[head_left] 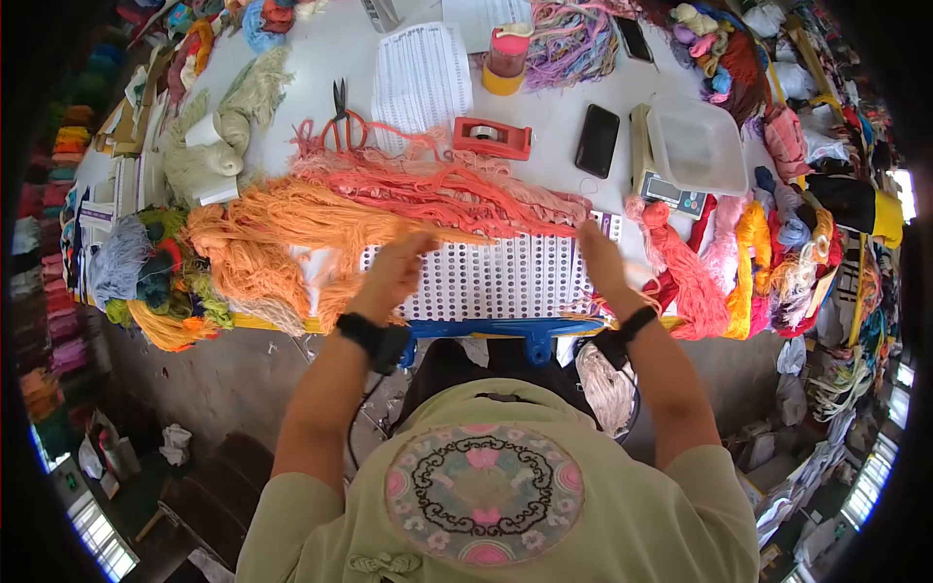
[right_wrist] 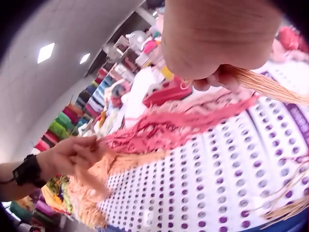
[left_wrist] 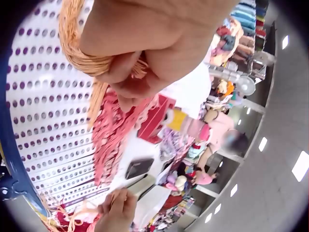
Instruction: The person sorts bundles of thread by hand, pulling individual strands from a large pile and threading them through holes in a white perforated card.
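My left hand (head_left: 394,275) is over the left part of a white board with rows of holes (head_left: 476,291). In the left wrist view its curled fingers grip a bundle of pale orange yarn (left_wrist: 71,41), which loops round under them. My right hand (head_left: 604,267) is at the board's right side. It grips a peach-coloured bundle of yarn (right_wrist: 273,89), the strands running out to the right in the right wrist view. Behind the board lie coral-pink skeins (head_left: 457,189), and a heap of orange yarn (head_left: 262,253) spreads to the left.
Behind the yarn are scissors (head_left: 341,117), a red tape dispenser (head_left: 493,138), a phone (head_left: 597,141) and a printed sheet (head_left: 422,78). A scale (head_left: 671,197) carrying a clear tub (head_left: 695,146) stands right. Coloured skeins (head_left: 695,282) line the table's right edge. A blue bar (head_left: 505,328) runs along the front.
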`<state>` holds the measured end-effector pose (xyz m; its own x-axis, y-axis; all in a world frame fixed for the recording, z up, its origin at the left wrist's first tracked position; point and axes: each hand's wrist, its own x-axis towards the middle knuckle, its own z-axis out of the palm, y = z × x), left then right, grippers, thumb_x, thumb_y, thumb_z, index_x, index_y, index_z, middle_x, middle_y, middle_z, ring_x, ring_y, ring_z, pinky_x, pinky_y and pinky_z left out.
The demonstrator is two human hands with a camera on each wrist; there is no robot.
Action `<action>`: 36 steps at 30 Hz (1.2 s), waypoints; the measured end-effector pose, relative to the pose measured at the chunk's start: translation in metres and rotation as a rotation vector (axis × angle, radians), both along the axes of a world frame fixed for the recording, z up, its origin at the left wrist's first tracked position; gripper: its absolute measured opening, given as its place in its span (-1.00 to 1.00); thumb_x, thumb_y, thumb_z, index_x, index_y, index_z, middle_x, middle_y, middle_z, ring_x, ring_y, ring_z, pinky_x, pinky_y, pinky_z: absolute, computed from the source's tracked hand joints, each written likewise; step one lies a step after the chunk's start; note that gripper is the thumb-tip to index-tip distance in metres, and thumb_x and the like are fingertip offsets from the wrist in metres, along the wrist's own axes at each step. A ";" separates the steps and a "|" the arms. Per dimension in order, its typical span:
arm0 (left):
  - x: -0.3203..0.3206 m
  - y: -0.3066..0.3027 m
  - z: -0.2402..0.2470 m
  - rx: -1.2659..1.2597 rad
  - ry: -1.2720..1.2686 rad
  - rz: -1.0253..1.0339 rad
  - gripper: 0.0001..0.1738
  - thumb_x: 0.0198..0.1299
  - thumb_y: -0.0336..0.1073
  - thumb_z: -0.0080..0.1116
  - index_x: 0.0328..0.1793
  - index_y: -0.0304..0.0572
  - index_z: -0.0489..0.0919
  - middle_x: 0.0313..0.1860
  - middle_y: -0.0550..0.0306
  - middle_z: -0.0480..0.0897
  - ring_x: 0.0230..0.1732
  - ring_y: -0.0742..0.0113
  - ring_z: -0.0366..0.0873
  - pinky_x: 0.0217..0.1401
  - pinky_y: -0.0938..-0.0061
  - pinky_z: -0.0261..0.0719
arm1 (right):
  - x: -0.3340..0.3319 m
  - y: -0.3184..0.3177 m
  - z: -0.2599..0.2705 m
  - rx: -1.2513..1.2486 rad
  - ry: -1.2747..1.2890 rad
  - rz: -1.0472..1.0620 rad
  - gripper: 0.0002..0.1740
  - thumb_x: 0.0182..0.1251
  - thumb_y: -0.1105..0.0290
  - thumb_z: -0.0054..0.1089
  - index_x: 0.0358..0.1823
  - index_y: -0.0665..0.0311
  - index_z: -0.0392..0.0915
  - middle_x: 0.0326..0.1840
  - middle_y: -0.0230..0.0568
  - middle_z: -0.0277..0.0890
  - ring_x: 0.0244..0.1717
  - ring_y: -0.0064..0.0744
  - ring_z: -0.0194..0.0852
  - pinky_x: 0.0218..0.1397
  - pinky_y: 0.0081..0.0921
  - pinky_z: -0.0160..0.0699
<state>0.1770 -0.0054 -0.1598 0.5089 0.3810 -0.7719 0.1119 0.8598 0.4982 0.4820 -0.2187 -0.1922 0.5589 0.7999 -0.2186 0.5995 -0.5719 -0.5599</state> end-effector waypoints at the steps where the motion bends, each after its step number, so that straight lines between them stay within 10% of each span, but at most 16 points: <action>1: 0.017 -0.012 -0.012 0.001 0.034 -0.029 -0.75 0.22 -0.16 0.24 -0.09 -0.13 0.62 -0.25 0.24 0.65 -0.64 0.70 0.22 -0.76 0.79 0.06 | -0.020 0.018 -0.001 -0.074 0.009 0.080 -0.74 0.47 0.15 -0.23 -0.09 0.10 0.40 -0.25 0.17 0.56 -0.16 0.19 0.54 -0.17 0.07 0.44; 24: 0.111 -0.071 -0.081 0.819 0.495 -0.508 -0.75 0.18 -0.23 0.16 -0.28 -0.32 0.58 -0.50 -0.04 0.59 -0.47 0.27 0.58 -0.40 0.37 0.49 | -0.053 0.047 -0.056 0.052 0.152 0.288 -0.82 0.39 0.20 0.00 -0.09 0.04 0.29 -0.60 -0.07 0.51 -0.51 0.05 0.57 -0.47 -0.04 0.48; 26: 0.112 -0.060 -0.080 0.757 0.315 -0.613 -0.76 0.19 -0.29 0.11 -0.35 -0.40 0.53 -0.52 -0.20 0.58 -0.52 0.02 0.60 -0.41 0.26 0.50 | -0.053 0.049 -0.054 0.048 0.160 0.277 -0.81 0.39 0.21 0.01 -0.09 0.04 0.28 -0.58 -0.07 0.52 -0.50 0.05 0.57 -0.46 -0.05 0.48; 30: 0.114 -0.059 -0.096 0.734 0.255 -0.610 -0.77 0.16 -0.32 0.11 -0.38 -0.41 0.52 -0.56 -0.20 0.56 -0.50 0.05 0.62 -0.41 0.27 0.51 | -0.055 0.050 -0.051 0.021 0.193 0.250 -0.81 0.38 0.22 0.02 -0.12 0.06 0.27 -0.56 -0.07 0.53 -0.48 0.05 0.58 -0.43 -0.05 0.49; 32: 0.114 -0.058 -0.098 1.149 0.310 -0.630 -0.76 0.10 -0.29 0.16 -0.35 -0.41 0.56 -0.58 -0.10 0.58 -0.58 0.23 0.59 -0.49 0.39 0.50 | -0.055 0.051 -0.051 0.016 0.208 0.248 -0.80 0.38 0.21 0.03 -0.10 0.06 0.28 -0.53 -0.06 0.55 -0.46 0.04 0.59 -0.40 -0.05 0.50; 36: 0.099 -0.031 -0.074 0.920 0.367 -0.551 -0.75 0.12 -0.33 0.14 -0.31 -0.48 0.53 -0.58 -0.13 0.60 -0.70 0.22 0.56 -0.58 0.39 0.53 | -0.053 0.052 -0.049 -0.062 0.250 0.181 -0.75 0.37 0.17 0.05 -0.05 0.10 0.33 -0.41 -0.04 0.61 -0.37 0.02 0.62 -0.32 -0.06 0.52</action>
<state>0.2760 -0.0368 -0.2340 0.5834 0.6751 -0.4516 0.6316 -0.0276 0.7748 0.4294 -0.1666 -0.2410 0.3315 0.8622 -0.3830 0.5426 -0.5063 -0.6703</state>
